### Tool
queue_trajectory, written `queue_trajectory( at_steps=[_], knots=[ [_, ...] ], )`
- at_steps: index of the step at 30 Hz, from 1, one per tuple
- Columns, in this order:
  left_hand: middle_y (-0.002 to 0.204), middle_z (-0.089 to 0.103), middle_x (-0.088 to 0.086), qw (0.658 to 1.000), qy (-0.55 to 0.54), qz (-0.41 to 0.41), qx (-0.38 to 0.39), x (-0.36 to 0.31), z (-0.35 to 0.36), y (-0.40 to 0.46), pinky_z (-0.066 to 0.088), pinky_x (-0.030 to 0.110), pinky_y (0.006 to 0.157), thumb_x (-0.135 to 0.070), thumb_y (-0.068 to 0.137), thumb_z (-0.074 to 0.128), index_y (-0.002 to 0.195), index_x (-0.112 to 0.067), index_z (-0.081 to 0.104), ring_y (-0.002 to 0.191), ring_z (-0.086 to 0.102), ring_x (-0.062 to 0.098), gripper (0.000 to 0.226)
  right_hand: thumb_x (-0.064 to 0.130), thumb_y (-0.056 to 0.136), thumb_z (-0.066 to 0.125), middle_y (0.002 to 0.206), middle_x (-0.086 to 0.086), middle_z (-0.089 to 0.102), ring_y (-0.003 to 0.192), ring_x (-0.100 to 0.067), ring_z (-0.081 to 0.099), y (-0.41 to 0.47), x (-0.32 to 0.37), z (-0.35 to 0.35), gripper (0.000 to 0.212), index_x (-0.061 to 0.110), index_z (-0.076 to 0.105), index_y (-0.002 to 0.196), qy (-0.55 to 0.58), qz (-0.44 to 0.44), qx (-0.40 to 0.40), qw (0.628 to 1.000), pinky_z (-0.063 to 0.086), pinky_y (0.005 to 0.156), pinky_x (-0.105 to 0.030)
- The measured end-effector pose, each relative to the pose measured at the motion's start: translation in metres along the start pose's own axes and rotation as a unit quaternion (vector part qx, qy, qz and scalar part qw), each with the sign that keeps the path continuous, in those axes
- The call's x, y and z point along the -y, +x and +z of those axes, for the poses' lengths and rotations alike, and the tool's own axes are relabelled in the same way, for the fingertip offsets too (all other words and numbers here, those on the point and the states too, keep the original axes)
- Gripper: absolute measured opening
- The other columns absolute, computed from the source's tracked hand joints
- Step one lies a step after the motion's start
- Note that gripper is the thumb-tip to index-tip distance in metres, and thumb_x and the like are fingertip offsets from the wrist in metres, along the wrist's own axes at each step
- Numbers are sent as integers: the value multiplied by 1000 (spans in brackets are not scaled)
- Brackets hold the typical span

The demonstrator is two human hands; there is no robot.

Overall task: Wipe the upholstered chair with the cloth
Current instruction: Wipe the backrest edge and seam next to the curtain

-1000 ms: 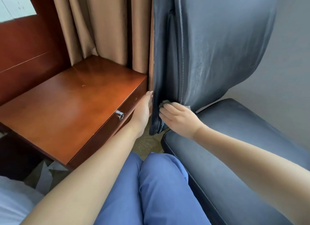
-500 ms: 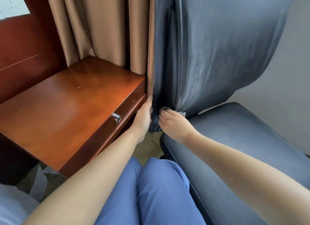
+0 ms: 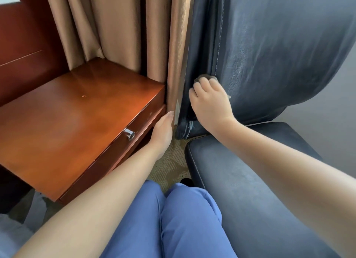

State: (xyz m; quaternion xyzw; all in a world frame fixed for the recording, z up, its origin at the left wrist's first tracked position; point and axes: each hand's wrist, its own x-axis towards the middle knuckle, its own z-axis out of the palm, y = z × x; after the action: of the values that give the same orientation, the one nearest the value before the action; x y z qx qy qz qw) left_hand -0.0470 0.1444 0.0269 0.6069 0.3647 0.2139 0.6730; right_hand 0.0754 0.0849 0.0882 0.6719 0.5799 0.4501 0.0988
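The dark blue-grey upholstered chair (image 3: pixel 279 46) fills the right half of the view, its backrest upright and its seat cushion (image 3: pixel 240 180) below. My right hand (image 3: pixel 209 101) grips a small grey cloth (image 3: pixel 204 77) and presses it against the left edge of the backrest, by the stitched seam. Only a bit of cloth shows above my fingers. My left hand (image 3: pixel 163 131) is stretched out with straight fingers, touching the curtain edge beside the chair's lower left corner.
A red-brown wooden side table (image 3: pixel 67 123) with a metal drawer knob (image 3: pixel 129 134) stands close on the left. Tan curtains (image 3: pixel 125 30) hang behind it, against the chair's side. My blue-trousered knees (image 3: pixel 173 219) are at the bottom, over carpet.
My right hand has slid the cloth upward along the backrest's left edge. My left hand has stayed near the chair's lower corner. The view has come closer.
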Motion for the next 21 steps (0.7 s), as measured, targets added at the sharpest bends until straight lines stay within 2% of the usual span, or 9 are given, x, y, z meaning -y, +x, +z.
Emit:
queue_trajectory(
  at_steps=[3, 6, 9, 11, 13, 17, 19, 21],
  knots=[
    [134, 46, -12, 1000, -5, 10, 0, -4, 5, 7, 29, 26, 104, -32, 104, 29, 142, -20, 40, 125, 40, 6, 42, 10, 76, 51, 77, -6, 64, 79, -25, 60, -18, 19, 23, 17, 11, 68, 79, -11, -49, 81, 995, 45, 75, -32],
    [147, 41, -5, 1000, -2, 0, -11, 1, 2, 17, 27, 35, 114, -33, 104, 28, 144, -20, 38, 135, 37, 12, 44, 15, 81, 49, 89, -7, 68, 91, -26, 60, -40, 39, 48, 23, 11, 70, 91, -13, -112, 155, 982, 44, 81, -32],
    [149, 40, -4, 1000, 1, -7, -12, 6, -2, 25, 27, 36, 115, -34, 104, 29, 145, -20, 38, 136, 36, 13, 44, 20, 84, 53, 107, -8, 69, 108, -28, 59, -58, 45, 71, 29, 12, 71, 105, -56, -197, 217, 955, 43, 94, -33],
    [148, 40, -4, 1000, -1, -3, -9, 7, -2, 30, 27, 34, 114, -33, 104, 30, 144, -19, 38, 136, 37, 12, 44, 22, 80, 57, 103, -6, 71, 104, -25, 63, -54, 39, 76, 28, 14, 75, 99, -72, -204, 203, 955, 44, 95, -32],
    [147, 41, -5, 1000, -1, 0, -9, 6, 0, 35, 27, 34, 115, -33, 103, 30, 144, -20, 39, 135, 37, 12, 43, 14, 80, 52, 91, -9, 71, 92, -27, 65, -43, 37, 73, 25, 9, 75, 90, -35, -187, 149, 970, 47, 92, -34],
    [147, 41, -4, 1000, -2, 0, -16, 5, 5, 46, 26, 35, 115, -32, 103, 29, 144, -20, 40, 135, 37, 12, 44, 7, 81, 46, 76, -7, 63, 79, -26, 61, -23, 34, 58, 21, 8, 67, 80, 18, -78, 72, 994, 43, 84, -33],
    [148, 40, -3, 1000, -2, -5, -16, 6, 7, 51, 27, 35, 114, -32, 103, 29, 144, -20, 39, 135, 37, 13, 44, 10, 80, 49, 76, -9, 64, 81, -27, 61, -25, 36, 60, 18, 7, 67, 81, 8, -73, 78, 994, 41, 87, -34],
    [147, 41, -2, 1000, -9, -18, -14, 6, 7, 53, 28, 35, 112, -32, 103, 31, 144, -20, 39, 134, 39, 15, 43, 12, 78, 53, 84, -11, 68, 89, -30, 62, -46, 42, 71, 21, 4, 71, 85, -1, -132, 115, 985, 40, 92, -36]
  ],
)
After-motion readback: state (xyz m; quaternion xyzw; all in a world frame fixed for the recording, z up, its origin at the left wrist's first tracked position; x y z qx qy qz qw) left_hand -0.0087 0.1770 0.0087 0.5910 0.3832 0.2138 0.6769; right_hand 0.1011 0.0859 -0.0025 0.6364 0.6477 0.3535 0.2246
